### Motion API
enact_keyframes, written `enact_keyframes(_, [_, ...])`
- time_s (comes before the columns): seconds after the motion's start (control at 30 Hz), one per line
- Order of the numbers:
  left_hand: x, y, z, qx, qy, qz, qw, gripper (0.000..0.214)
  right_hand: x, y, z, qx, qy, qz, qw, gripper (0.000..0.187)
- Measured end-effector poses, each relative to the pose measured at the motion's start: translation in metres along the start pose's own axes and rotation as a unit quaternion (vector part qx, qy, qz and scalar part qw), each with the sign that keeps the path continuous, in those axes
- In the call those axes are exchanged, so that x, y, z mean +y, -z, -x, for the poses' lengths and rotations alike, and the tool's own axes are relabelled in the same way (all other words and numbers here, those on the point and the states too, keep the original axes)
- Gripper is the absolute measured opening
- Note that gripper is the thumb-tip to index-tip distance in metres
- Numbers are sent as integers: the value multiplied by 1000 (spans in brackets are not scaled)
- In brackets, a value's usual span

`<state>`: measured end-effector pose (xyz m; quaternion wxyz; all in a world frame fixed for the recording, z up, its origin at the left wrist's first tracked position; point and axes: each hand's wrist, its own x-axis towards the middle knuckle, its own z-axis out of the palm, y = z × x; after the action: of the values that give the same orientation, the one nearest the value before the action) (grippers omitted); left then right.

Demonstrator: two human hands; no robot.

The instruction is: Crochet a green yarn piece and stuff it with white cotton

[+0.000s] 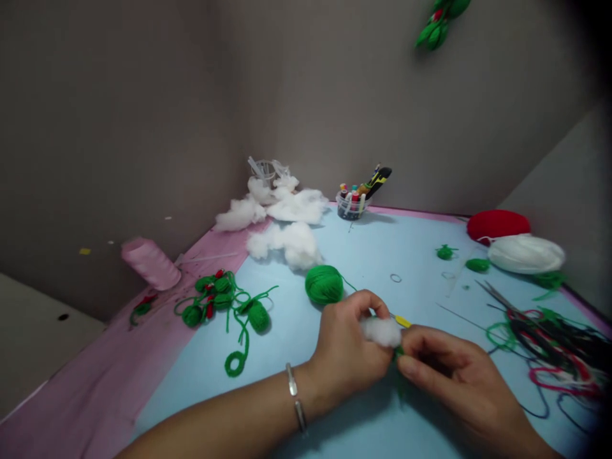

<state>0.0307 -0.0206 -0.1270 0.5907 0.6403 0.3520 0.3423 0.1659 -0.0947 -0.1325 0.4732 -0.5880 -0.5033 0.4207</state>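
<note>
My left hand [347, 347], with a metal bangle on the wrist, is closed in a pinch on a small tuft of white stuffing [382, 331]. My right hand [452, 376] is closed just right of the tuft, gripping a small green crocheted piece [398, 352] that is mostly hidden under the fingers. A yellow-tipped tool [402, 320] pokes out between the two hands. A green yarn ball [324, 284] lies just beyond my left hand, its strand running toward the hands.
Finished green crocheted pieces [217, 299] lie at left near a pink thread cone [150, 262]. White stuffing heaps [287, 223] and a tub of tools [352, 203] sit at the back. Red and white yarn [514, 239], scissors [497, 296] and tangled threads [549, 344] fill the right.
</note>
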Motion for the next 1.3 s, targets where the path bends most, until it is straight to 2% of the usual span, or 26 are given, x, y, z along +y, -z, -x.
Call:
enact_keyframes(0.13, [-5, 3, -4, 1, -6, -45, 999, 17, 3, -2, -5, 26, -26, 11, 999, 35])
enact_keyframes(0.27, [-3, 7, -9, -80, 69, 78, 991, 28, 3, 0, -10, 82, -58, 24, 995, 36])
enact_keyframes(0.37, [0, 11, -12, -153, 154, 194, 957, 49, 3, 6, -12, 100, -62, 34, 993, 32])
enact_keyframes(0.47, [1, 12, -14, -159, 184, 221, 944, 57, 3, 10, -13, 99, -52, 41, 993, 28])
enact_keyframes(0.67, [-3, 9, -12, -134, 147, 135, 971, 44, 8, 10, -11, 53, -32, 58, 996, 21])
enact_keyframes(0.8, [-4, 7, -9, -119, 129, 144, 974, 36, 5, 6, -7, 33, -15, 75, 997, 24])
enact_keyframes(0.93, [0, 5, -6, -91, 49, 104, 989, 22, -1, 1, -1, 33, 8, 82, 996, 26])
enact_keyframes(1.07, [3, 5, 1, -61, 17, 57, 996, 29, -3, -3, 5, 26, 29, 85, 996, 24])
enact_keyframes(1.13, [4, 4, 6, -26, -22, -4, 999, 30, -4, -7, 6, 18, 44, 91, 995, 25])
enact_keyframes(1.23, [3, 3, 13, 4, -110, -115, 987, 30, -6, -13, 5, 20, 66, 106, 992, 27])
enact_keyframes(1.3, [1, 2, 12, 6, -120, -146, 982, 28, -7, -17, 3, 35, 61, 103, 992, 28])
